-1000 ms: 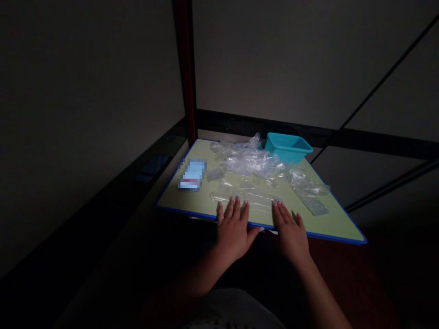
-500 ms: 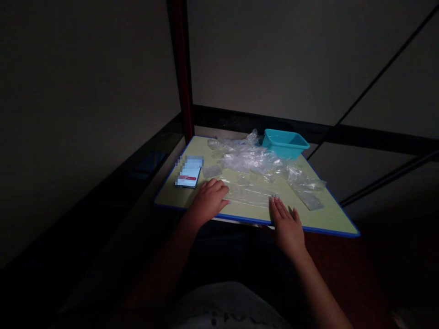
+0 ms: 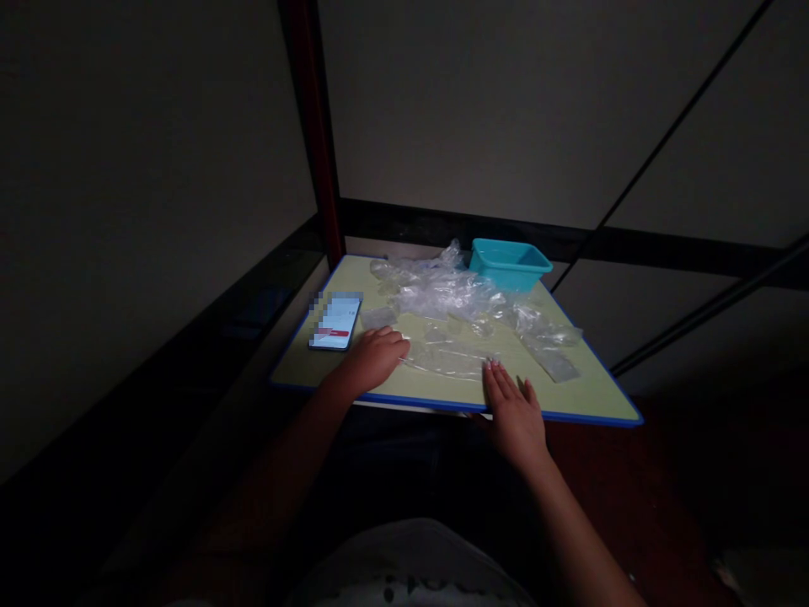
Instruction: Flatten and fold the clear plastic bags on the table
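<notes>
A clear plastic bag [image 3: 442, 361] lies stretched flat on the table near its front edge, between my two hands. My left hand [image 3: 377, 362] is at the bag's left end, its fingers bent and closed on the film; the thumb is mostly hidden. On the right end of the bag, my right hand [image 3: 515, 415] lies flat with fingers stretched out and the index fingertip pressing the film. Behind the bag is a crumpled heap of clear plastic bags [image 3: 436, 291]. A small folded clear packet [image 3: 379, 318] lies just beyond my left hand.
The pale yellow table [image 3: 594, 400] has a blue edge. A phone [image 3: 338, 324] with its screen lit lies at the left. At the back right stands a turquoise plastic basket [image 3: 509, 274]. Another flat clear packet [image 3: 559, 367] sits to the right. Walls stand behind and left.
My left thumb, apart from the fingers before, has drawn in under the hand at the bag's left end. My right hand stays flat on the bag. The whole view has shifted slightly.
</notes>
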